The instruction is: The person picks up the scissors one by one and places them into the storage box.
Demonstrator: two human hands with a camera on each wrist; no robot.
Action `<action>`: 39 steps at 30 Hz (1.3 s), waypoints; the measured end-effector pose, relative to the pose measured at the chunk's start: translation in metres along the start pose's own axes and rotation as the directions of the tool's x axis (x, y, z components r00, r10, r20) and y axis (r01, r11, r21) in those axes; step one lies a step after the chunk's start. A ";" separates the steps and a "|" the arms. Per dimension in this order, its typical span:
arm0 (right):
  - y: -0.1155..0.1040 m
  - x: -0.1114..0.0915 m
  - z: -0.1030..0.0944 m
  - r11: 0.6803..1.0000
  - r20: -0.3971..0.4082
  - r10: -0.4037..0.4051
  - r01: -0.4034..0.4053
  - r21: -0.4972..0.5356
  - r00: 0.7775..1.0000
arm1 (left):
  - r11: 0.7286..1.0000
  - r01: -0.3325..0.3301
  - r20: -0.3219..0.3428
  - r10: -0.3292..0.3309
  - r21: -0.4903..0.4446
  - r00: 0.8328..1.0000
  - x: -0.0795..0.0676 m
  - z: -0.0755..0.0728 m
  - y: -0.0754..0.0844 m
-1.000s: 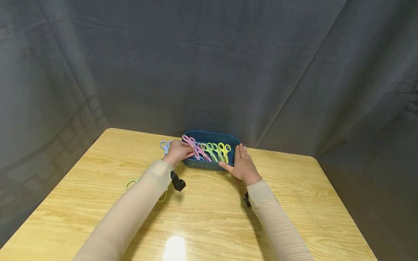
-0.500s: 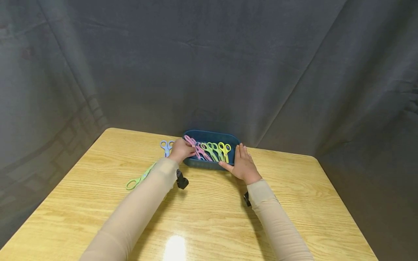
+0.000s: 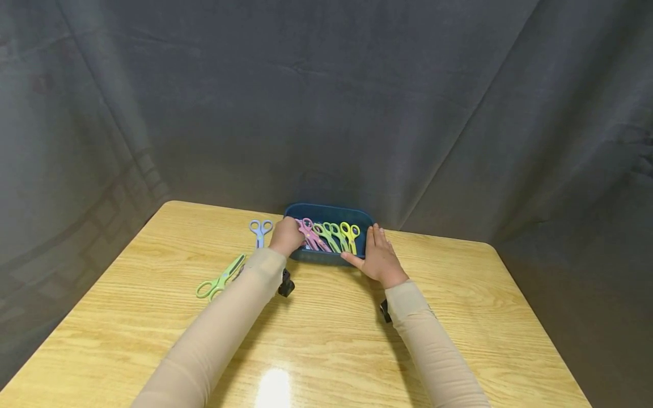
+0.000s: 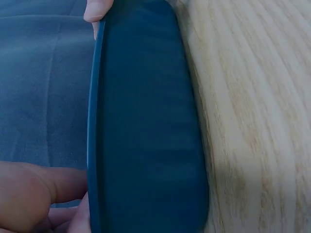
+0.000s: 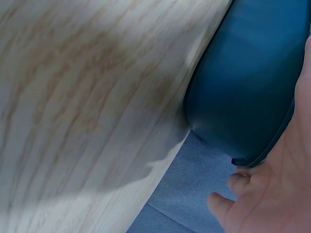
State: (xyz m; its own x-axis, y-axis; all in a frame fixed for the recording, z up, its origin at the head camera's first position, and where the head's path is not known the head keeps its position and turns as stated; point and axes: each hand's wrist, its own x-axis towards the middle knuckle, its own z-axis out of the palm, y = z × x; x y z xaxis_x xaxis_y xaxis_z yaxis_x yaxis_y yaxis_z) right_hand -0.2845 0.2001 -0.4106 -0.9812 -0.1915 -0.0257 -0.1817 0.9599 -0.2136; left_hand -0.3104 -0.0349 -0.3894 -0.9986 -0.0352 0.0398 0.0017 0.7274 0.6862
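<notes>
A dark blue plastic tray stands at the back of the wooden table. My left hand reaches over its left end and seems to pinch pink scissors inside; the fingertips are hidden in the head view. In the left wrist view, the thumb and bent fingers sit behind the tray's rim. Beside the pink pair lie green scissors and yellow scissors. My right hand rests against the tray's right end, fingers extended and thumb on the front rim.
Blue scissors lie on the table left of the tray. Nearer me are green scissors, with my left sleeve partly covering things there. A grey curtain hangs right behind the table's back edge.
My left hand has moved slightly right and lower into the tray, taking the pink scissors down among the others. The scissors on the table show more clearly. The right hand has stayed put.
</notes>
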 end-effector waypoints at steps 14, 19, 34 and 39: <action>-0.002 0.000 0.001 1.000 0.000 0.011 -0.011 0.006 1.000 | 0.995 -0.099 -0.003 0.099 0.015 0.995 -0.004 0.004 -0.009; -0.002 0.001 0.002 0.999 0.008 0.020 -0.021 0.026 1.000 | 0.995 -0.094 0.001 0.094 -0.010 0.996 -0.005 0.004 -0.010; 0.000 0.003 0.002 1.000 0.007 0.020 -0.020 0.017 1.000 | 0.900 -0.105 0.033 0.131 -0.423 0.991 -0.012 -0.002 -0.015; 0.001 0.003 0.000 1.000 0.014 0.024 -0.024 0.013 1.000 | 0.871 -0.091 0.021 0.115 -0.483 0.993 -0.012 -0.008 -0.020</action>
State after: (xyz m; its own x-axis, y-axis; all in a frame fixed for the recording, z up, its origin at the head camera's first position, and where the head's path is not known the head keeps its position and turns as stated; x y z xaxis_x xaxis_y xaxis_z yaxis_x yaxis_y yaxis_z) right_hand -0.2872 0.2004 -0.4112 -0.9843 -0.1711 -0.0443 -0.1569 0.9614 -0.2259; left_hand -0.2977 -0.0548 -0.3980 -0.9927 0.0627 0.1034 0.1177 0.3055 0.9449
